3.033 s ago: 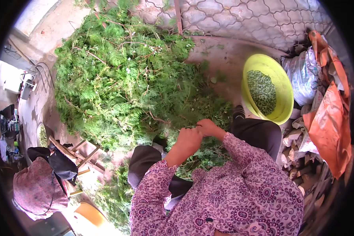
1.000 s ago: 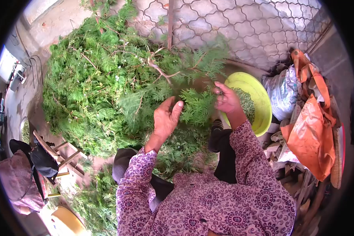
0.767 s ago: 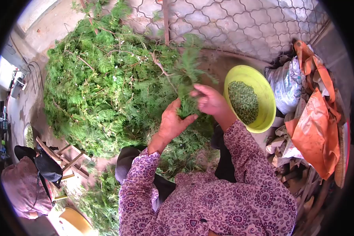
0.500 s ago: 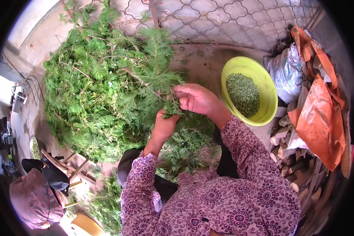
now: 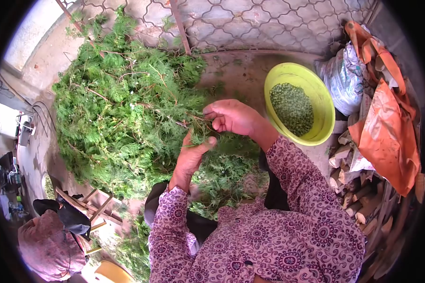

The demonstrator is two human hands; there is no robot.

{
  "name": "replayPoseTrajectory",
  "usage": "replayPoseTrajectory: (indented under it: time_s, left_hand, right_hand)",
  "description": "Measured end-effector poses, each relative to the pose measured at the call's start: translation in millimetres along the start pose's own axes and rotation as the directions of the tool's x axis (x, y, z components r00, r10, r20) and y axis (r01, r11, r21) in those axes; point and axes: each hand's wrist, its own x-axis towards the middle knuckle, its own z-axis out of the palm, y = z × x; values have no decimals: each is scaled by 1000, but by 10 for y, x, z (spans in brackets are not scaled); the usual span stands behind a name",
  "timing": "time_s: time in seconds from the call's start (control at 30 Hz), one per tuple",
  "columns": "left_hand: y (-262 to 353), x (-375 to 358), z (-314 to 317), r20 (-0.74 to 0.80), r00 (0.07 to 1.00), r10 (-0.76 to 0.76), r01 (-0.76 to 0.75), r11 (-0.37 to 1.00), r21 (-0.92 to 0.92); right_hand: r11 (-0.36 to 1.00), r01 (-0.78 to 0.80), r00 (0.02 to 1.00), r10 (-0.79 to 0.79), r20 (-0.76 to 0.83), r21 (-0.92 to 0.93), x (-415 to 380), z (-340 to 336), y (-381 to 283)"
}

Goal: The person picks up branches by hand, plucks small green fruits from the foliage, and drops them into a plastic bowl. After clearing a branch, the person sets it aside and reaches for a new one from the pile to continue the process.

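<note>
A feathery evergreen branch (image 5: 197,123) lies across the front of my two hands, its thin brown stem showing near my right fingertips. With thumb and fingers pinched, my right hand (image 5: 235,118) grips that stem. Below it, my left hand (image 5: 190,158) is curled around the branch's green tips, its thumb pointing right; the fingers behind the leaves are partly hidden. A big heap of cut evergreen branches (image 5: 113,118) spreads on the ground beyond and left of my hands. To the right, a yellow-green basin (image 5: 323,120) contains many small green cones or berries (image 5: 293,109).
Wire mesh (image 5: 269,23) runs along a wall at the back. On the right are a white sack (image 5: 342,78), an orange sheet (image 5: 385,137) and stacked firewood (image 5: 363,203). Another person (image 5: 49,240) is at lower left beside a wooden stool (image 5: 97,205) and a yellow container (image 5: 113,273).
The branch that stood up from my hands has dropped down toward the heap. My left hand has shifted slightly left and down, its thumb lifting; my right hand stays near the stem.
</note>
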Motion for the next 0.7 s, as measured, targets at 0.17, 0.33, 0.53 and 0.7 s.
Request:
replayPoseTrajectory:
  time_s: [0.17,0.33,0.53,0.7]
  left_hand:
    - [-32,130,-59,-11,1000,-22,20,990,-141]
    - [-18,182,-77,-156,988,7,-66,924,-377]
    - [-15,193,-212,-250,968,-9,-100,902,-421]
    - [45,154,-159,-229,972,-46,-56,905,-422]
  right_hand:
    - [989,-6,1000,9,20,-149,-54,146,50]
    - [966,75,974,-124,-188,-246,-102,208,-56]
    - [912,146,905,-280,-320,-385,-184,-19,-180]
    - [851,39,962,-175,-212,-524,-232,9,-99]
